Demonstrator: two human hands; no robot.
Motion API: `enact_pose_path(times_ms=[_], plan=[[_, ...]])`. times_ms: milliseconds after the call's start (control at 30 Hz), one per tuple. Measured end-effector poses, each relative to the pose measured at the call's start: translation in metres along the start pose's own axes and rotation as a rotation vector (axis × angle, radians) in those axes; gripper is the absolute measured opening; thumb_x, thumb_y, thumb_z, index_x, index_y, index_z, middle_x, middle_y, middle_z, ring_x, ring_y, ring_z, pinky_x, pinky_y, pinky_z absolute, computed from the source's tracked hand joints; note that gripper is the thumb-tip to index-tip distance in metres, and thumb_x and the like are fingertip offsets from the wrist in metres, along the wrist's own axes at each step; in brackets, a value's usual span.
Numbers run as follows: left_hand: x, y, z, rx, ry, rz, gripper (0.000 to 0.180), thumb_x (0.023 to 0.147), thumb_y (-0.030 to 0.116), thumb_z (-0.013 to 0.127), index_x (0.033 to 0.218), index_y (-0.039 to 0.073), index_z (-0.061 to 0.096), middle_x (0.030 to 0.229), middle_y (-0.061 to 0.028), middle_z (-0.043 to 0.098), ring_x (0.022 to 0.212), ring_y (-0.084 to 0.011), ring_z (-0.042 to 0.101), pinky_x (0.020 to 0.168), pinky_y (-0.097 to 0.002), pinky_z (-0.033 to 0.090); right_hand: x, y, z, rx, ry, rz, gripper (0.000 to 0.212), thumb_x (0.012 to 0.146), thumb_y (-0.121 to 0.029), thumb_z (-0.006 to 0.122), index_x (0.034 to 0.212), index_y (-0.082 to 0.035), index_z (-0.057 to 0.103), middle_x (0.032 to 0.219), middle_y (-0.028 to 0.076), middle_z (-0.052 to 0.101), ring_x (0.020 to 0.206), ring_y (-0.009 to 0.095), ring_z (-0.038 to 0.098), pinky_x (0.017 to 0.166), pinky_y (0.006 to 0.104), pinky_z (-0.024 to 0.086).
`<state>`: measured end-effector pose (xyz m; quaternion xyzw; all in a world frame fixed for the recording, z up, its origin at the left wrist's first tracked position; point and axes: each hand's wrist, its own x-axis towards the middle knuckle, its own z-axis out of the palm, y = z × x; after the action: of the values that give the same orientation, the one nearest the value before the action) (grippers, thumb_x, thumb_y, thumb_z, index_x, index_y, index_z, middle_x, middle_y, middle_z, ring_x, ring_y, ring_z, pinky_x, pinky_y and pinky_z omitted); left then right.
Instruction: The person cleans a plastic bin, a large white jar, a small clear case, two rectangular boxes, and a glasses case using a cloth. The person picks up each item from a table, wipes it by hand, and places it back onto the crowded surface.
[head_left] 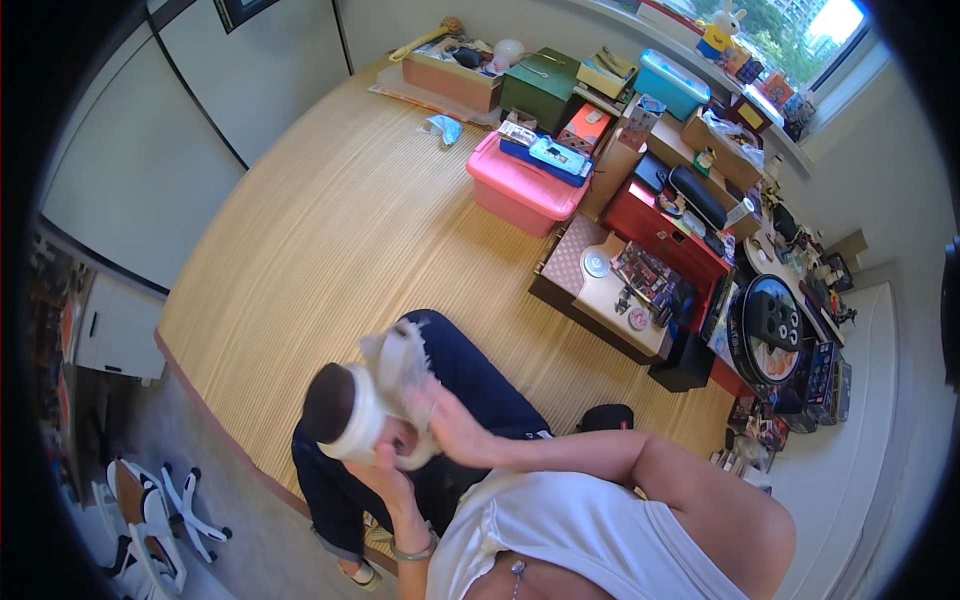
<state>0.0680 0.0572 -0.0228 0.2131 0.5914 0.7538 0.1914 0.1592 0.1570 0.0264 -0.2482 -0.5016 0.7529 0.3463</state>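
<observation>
Looks like a home: mat (300,240) mid-frame, storage boxes (512,200) upper centre, rabbit toy (716,40) by window (790,22) upper right.

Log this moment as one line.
left hand: holding white cylindrical jar, dark-brown lid | right hand: holding pale crumpled cloth at jar's side
</observation>
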Motion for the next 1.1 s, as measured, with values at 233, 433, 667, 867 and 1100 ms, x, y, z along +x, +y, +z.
enact_pose_path(times_ms=[233, 433, 667, 867, 1100], plan=[[0.002, 0.017, 0.014, 0.051, 0.097, 0.007, 0.063, 0.088, 0.035, 0.062, 0.133, -0.005, 0.043, 0.131, -0.0154, 0.051, 0.115, -0.0271, 0.054, 0.095, -0.0391, 0.046, 0.019, 0.006, 0.006, -0.751, -0.237, -0.431, 0.034, 0.094, -0.024, 0.049, 0.114, 0.002, 0.058, 0.129, 0.024, 0.047, 0.119, 0.036, 0.045, 0.099, 0.0412, 0.038], [-0.003, 0.027, 0.018, 0.125, 0.133, 0.25, 0.089, 0.07, 0.049, 0.079, 0.129, -0.007, 0.042, 0.123, -0.018, 0.055, 0.11, -0.0274, 0.056, 0.093, -0.0388, 0.046, 0.045, 0.041, -0.001, 0.04, -0.304, 0.243, 0.044, 0.102, -0.04, 0.04, 0.117, -0.003, 0.058, 0.107, 0.005, 0.062, 0.095, 0.009, 0.055, 0.083, 0.0279, 0.047], [0.009, -0.018, -0.005, 0.186, 0.175, 0.402, 0.086, 0.071, 0.034, 0.084, 0.133, -0.005, 0.039, 0.129, -0.0191, 0.051, 0.113, -0.0299, 0.055, 0.096, -0.0417, 0.046, 0.006, 0.003, 0.018, 0.633, -0.09, 0.698, 0.064, 0.097, -0.057, 0.037, 0.138, -0.009, 0.045, 0.13, 0.004, 0.054, 0.113, 0.014, 0.051, 0.098, 0.0281, 0.04], [0.012, -0.034, -0.019, 0.382, -0.27, 0.289, 0.064, 0.072, 0.026, 0.084, 0.124, 0.0, 0.056, 0.12, -0.0136, 0.062, 0.11, -0.0263, 0.059, 0.096, -0.0395, 0.045, 0.003, 0.048, -0.023, -0.145, -0.088, 0.392, 0.034, 0.094, -0.019, 0.04, 0.113, 0.005, 0.056, 0.092, 0.014, 0.063, 0.084, 0.021, 0.059, 0.076, 0.0348, 0.049], [0.023, -0.022, 0.033, -0.624, -0.297, -0.532, 0.068, 0.072, 0.019, 0.084, 0.13, 0.002, 0.052, 0.125, -0.013, 0.06, 0.117, -0.0253, 0.056, 0.1, -0.0395, 0.043, 0.011, 0.011, -0.091, -0.663, 0.133, 0.189, 0.053, 0.093, -0.041, 0.057, 0.071, 0.007, 0.061, 0.056, 0.024, 0.052, 0.047, 0.027, 0.054, 0.051, 0.0393, 0.044]])
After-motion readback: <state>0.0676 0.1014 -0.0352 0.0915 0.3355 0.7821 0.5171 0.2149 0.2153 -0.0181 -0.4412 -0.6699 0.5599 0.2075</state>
